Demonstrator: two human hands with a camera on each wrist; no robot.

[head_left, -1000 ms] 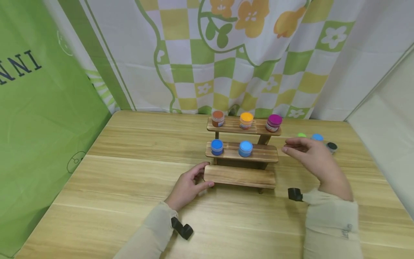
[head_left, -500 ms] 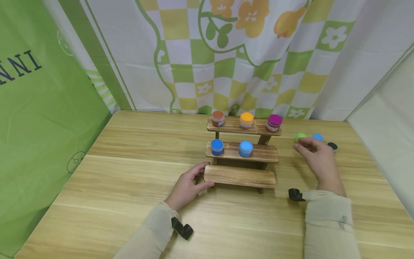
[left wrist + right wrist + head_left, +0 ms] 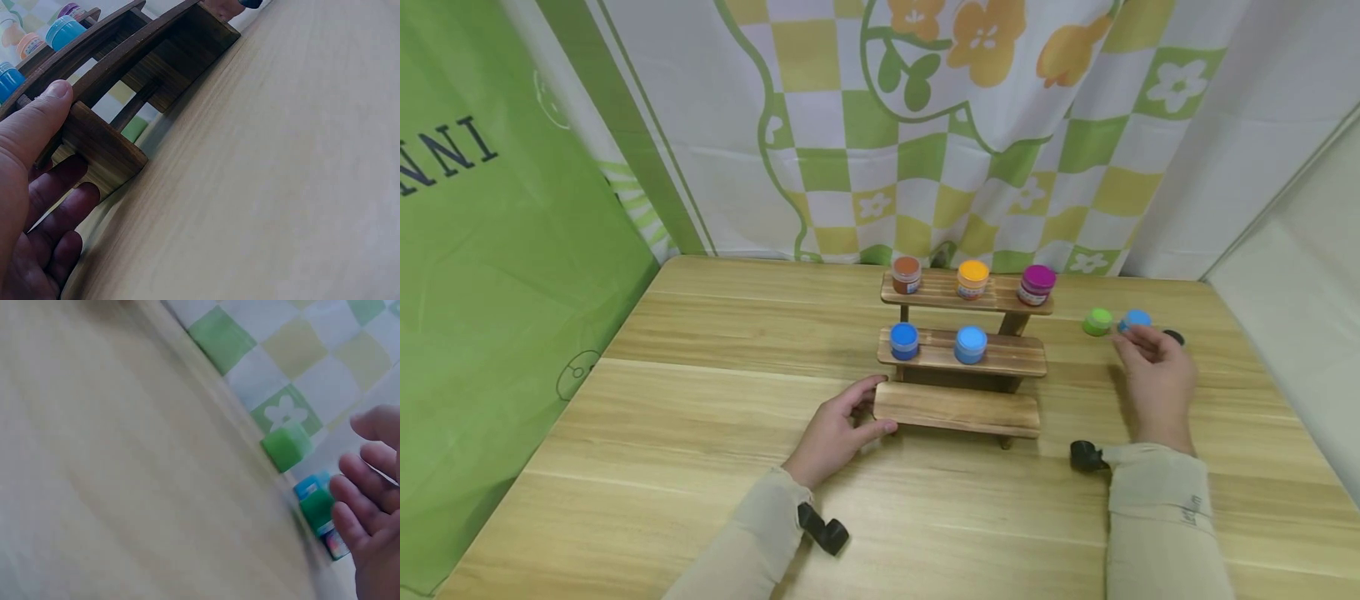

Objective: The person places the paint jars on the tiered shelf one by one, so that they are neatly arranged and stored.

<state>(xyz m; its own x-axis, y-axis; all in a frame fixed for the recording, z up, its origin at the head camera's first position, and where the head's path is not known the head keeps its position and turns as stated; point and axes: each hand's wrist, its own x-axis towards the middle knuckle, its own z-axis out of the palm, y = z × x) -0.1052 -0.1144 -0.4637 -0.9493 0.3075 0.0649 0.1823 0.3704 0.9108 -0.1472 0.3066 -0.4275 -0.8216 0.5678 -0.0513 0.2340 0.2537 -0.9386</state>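
My left hand (image 3: 831,429) holds the left end of the lowest step of a three-tier wooden stand (image 3: 955,407). In the left wrist view its thumb (image 3: 47,115) presses the step's edge, with the fingers beneath by the side panel. My right hand (image 3: 1159,383) hovers at the far right, fingers loosely bent, nothing in its grasp. Just beyond its fingertips is a light-blue-lidded paint jar (image 3: 1135,319). A light green jar (image 3: 1097,322) stands to its left. A dark-lidded jar (image 3: 1174,337), partly hidden by the hand, looks dark green in the right wrist view (image 3: 317,507).
Brown (image 3: 906,275), orange (image 3: 972,279) and purple (image 3: 1037,285) jars line the top tier. A dark blue jar (image 3: 903,341) and a light blue jar (image 3: 970,344) sit on the middle tier. A patterned curtain (image 3: 925,167) hangs behind the wooden table (image 3: 700,333).
My right hand has moved right, from beside the stand past the green jar to the blue-lidded jar, uncovering the green one. My left hand has stayed on the stand.
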